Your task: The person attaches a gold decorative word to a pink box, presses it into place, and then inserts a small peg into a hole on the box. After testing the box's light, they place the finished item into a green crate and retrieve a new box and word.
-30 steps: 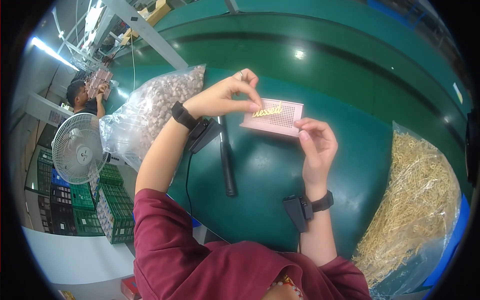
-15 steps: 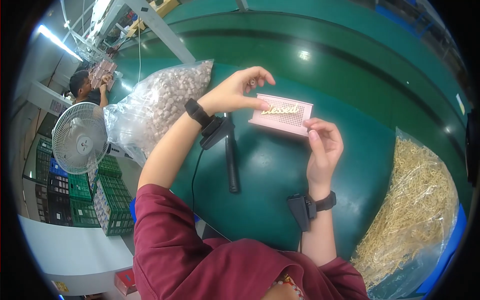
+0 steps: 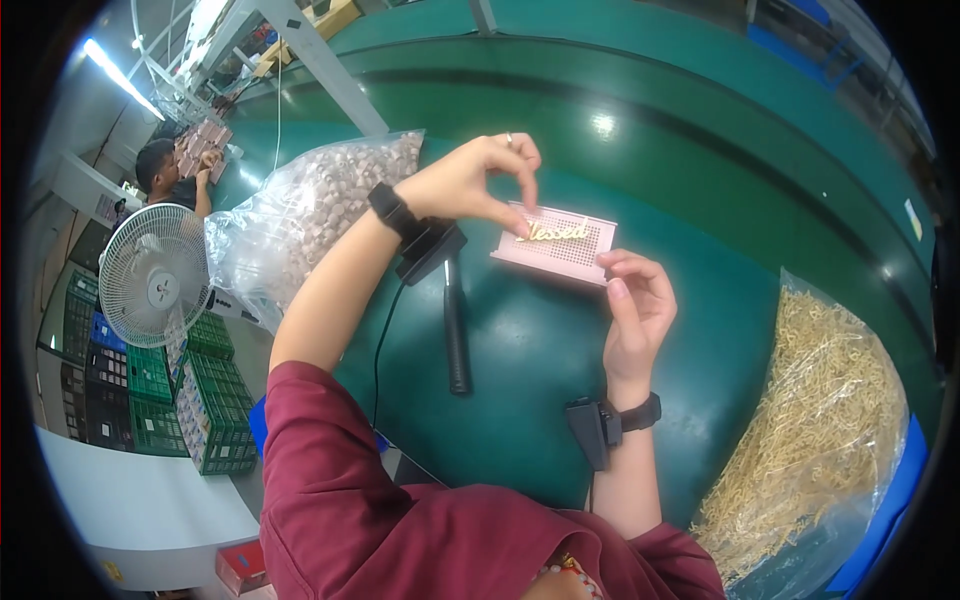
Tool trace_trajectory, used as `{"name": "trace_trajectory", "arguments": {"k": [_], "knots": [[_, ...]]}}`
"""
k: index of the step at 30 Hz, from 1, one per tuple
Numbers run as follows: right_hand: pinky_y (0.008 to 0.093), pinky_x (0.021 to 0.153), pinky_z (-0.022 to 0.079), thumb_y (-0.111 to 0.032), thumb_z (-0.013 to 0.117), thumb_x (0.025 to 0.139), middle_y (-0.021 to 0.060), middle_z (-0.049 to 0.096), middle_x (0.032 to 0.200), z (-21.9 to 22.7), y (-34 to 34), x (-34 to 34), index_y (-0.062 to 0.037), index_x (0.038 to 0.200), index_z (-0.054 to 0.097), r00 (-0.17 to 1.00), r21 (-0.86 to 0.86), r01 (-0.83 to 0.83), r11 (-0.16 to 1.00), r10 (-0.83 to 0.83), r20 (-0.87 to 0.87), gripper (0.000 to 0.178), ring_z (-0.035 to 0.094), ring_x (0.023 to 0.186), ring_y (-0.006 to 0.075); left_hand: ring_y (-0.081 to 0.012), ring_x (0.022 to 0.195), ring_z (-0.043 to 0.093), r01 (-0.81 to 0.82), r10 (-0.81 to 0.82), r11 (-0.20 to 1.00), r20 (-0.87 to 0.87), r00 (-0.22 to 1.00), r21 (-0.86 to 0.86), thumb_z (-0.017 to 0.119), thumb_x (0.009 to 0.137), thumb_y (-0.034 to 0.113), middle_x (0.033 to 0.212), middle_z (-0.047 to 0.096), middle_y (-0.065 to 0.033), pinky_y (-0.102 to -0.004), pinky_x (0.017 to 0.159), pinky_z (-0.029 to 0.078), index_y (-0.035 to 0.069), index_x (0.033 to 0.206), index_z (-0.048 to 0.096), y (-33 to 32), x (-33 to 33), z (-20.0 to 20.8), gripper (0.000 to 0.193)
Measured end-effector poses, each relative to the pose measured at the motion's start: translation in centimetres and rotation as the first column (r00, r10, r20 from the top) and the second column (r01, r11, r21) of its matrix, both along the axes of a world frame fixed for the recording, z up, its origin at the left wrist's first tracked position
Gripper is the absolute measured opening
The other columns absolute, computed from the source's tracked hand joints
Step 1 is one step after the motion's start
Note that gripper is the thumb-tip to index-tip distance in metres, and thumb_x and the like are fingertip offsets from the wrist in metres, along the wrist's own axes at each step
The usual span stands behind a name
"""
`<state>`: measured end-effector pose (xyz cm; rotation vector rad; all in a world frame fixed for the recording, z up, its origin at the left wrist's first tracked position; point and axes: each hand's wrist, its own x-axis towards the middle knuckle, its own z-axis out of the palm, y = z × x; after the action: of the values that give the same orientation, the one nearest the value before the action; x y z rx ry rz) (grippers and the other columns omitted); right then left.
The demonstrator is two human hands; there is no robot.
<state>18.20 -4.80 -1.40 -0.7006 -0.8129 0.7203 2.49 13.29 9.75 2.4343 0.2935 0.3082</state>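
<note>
A pink perforated panel (image 3: pixel 548 262) with raised rims is held above the green tabletop. Gold script lettering (image 3: pixel 562 233) lies across its holes. The thumb and forefinger of my left hand (image 3: pixel 485 180) close together at the lettering's left end; a ring shows on one finger. My right hand (image 3: pixel 638 305) pinches the panel's lower right corner between thumb and fingers. Under my left wrist, a black-handled tool (image 3: pixel 457 340) lies on the table, its upper end hidden by the wrist device (image 3: pixel 425 245).
A clear bag of small beige pieces (image 3: pixel 335 195) stands at left. At right lies a clear bag of gold lettering pieces (image 3: pixel 815 430). A fan (image 3: pixel 160 285), green crates (image 3: pixel 215 410) and a person (image 3: pixel 170 175) are farther left. A cable (image 3: pixel 378 360) hangs from my left wrist.
My left forefinger has come down toward the thumb at the lettering's left end; it was raised and apart before. Panel and right hand have shifted slightly left and down in view.
</note>
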Motion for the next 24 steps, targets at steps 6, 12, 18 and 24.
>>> {"name": "trace_trajectory", "arguments": {"k": [6,12,18,24], "knots": [[0.0277,0.084,0.043,-0.015,0.07,0.077,0.0126,0.06,0.119,0.9,0.1,-0.3,-0.002,0.104,0.062,0.967,0.016,0.084,0.996,-0.085,0.238,0.031,0.055,0.095,0.0158,-0.0138,0.086,0.048,-0.061,0.061,0.996,-0.006,0.998,-0.071,0.085,0.062,0.017,0.084,0.049,0.0005,-0.0266,0.079,0.04,0.009,0.072,0.075,-1.6,-0.1,0.4,0.016],[0.0327,0.088,0.042,-0.025,0.071,0.075,0.0133,0.053,0.13,0.8,0.4,-0.3,-0.0045,0.112,0.063,0.761,0.038,0.232,0.972,-0.205,0.616,0.044,0.051,0.105,0.0235,-0.0115,0.087,0.047,-0.077,0.072,0.989,-0.045,0.996,-0.126,0.084,0.065,0.015,0.091,0.049,0.0022,-0.027,0.08,0.04,0.009,0.106,0.068,-0.5,-0.8,-0.9,0.044],[0.0361,0.095,0.039,-0.026,0.073,0.073,0.0139,0.045,0.138,1.2,0.3,-1.2,-0.0055,0.123,0.057,0.712,0.05,0.35,0.935,-0.301,0.634,0.056,0.046,0.114,0.025,-0.0099,0.091,0.045,-0.426,0.318,0.857,-0.352,0.88,-0.29,0.081,0.071,0.015,0.104,0.046,0.0012,-0.0255,0.082,0.04,0.008,0.138,0.039,-1.1,-0.2,-0.9,0.08],[0.036,0.097,0.039,-0.02,0.073,0.074,0.012,0.039,0.142,0.8,0.4,-1.0,-0.0077,0.136,0.043,0.82,-0.105,0.344,0.933,-0.244,0.518,0.07,0.044,0.12,0.0241,-0.0115,0.097,0.047,-0.283,0.424,0.575,-0.017,0.905,-0.768,0.075,0.077,0.015,0.111,0.042,-0.0034,-0.025,0.087,0.039,0.006,0.136,0.04,-2.6,-2.4,-3.2,0.07]]}}
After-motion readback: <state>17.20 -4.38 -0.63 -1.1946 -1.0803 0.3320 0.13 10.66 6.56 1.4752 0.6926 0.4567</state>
